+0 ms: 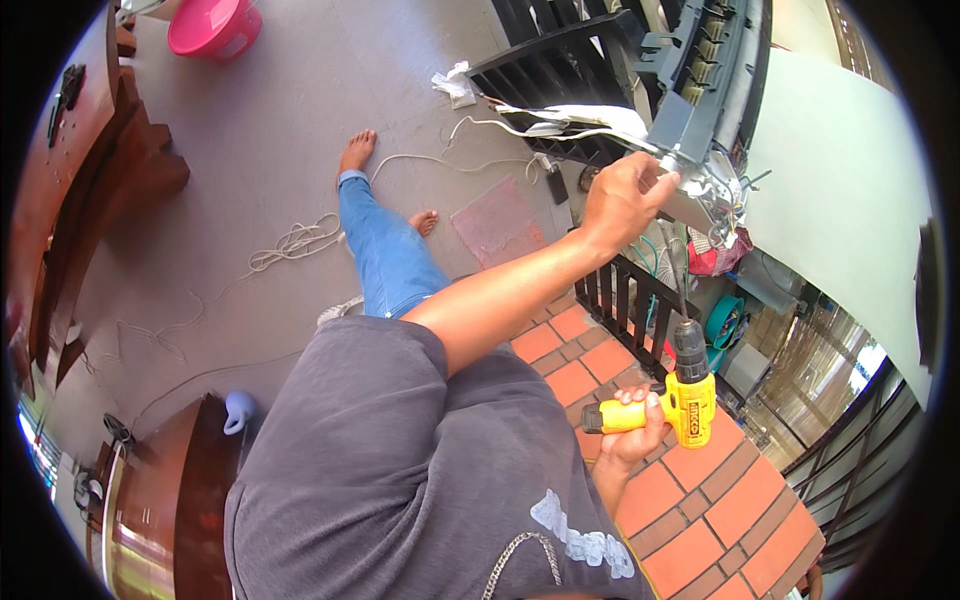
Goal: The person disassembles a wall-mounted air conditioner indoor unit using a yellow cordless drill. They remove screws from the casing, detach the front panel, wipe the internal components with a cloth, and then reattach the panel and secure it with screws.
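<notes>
My left hand (628,203) reaches up and right, thumb and fingers closed at a shiny metal part (672,163) on the end of what looks like an opened air conditioner indoor unit (700,90). Loose wires (722,205) crowd that end, just past my fingertips. Lower down, my right hand (632,432) is wrapped round the grip of a yellow and black cordless drill (690,405). Its long thin bit (681,280) points up, below the unit. A white wrapped pipe (590,118) runs leftward from the unit.
Orange brick-patterned paving (690,500) lies below the drill, beside a black railing (635,300). White cord (295,245) trails over the grey floor near my bare foot (357,150). A pink basin (214,28) and dark red wooden furniture (75,190) stand left. A pale panel (830,190) rises right.
</notes>
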The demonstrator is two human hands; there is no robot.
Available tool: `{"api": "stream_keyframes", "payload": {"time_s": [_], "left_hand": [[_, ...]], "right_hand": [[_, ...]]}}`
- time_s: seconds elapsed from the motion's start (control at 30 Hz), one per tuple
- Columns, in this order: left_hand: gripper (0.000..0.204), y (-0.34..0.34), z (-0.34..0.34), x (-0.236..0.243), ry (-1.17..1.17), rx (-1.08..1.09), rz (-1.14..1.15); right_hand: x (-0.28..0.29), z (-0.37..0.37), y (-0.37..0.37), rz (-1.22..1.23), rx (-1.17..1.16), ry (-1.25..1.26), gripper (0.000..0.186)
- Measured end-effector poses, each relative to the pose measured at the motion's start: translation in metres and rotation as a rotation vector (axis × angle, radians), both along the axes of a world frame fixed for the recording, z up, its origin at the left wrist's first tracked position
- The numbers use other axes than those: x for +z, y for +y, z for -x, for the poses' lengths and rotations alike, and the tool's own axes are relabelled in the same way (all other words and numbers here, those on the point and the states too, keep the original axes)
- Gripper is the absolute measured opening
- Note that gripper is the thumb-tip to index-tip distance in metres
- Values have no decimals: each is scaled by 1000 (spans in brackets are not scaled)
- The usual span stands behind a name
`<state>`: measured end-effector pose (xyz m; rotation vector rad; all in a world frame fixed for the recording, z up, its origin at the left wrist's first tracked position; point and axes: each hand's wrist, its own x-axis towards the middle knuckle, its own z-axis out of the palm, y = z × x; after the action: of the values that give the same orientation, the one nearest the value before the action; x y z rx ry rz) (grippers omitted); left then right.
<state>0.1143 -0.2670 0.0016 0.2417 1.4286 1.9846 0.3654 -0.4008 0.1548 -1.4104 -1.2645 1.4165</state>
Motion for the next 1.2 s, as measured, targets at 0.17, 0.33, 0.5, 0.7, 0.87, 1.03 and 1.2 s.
{"api": "stream_keyframes", "payload": {"time_s": [0.17, 0.33, 0.5, 0.7, 0.87, 1.03, 1.2], "left_hand": [[30, -4, -2, 2, 111, 119, -14], [33, -9, 7, -6, 273, 215, -48], [47, -13, 24, -5, 479, 105, 5], [52, -5, 36, 7, 233, -222, -28], [51, 2, 37, 9, 20, -292, -102], [55, 4, 55, 6, -76, -400, -157], [52, 3, 74, 21, -36, -533, -34]], "right_hand": [[5, 13, 1, -4, 42, -35, 14], [5, 23, 1, -54, 5, -63, 13], [-12, 27, 7, -101, -81, -10, 30], [-41, 36, 17, -81, -193, 147, 31], [-57, 54, 8, -83, -238, 235, 33], [-81, 83, -5, -55, -343, 314, 34], [-99, 112, -22, 12, -477, 441, 23]]}}
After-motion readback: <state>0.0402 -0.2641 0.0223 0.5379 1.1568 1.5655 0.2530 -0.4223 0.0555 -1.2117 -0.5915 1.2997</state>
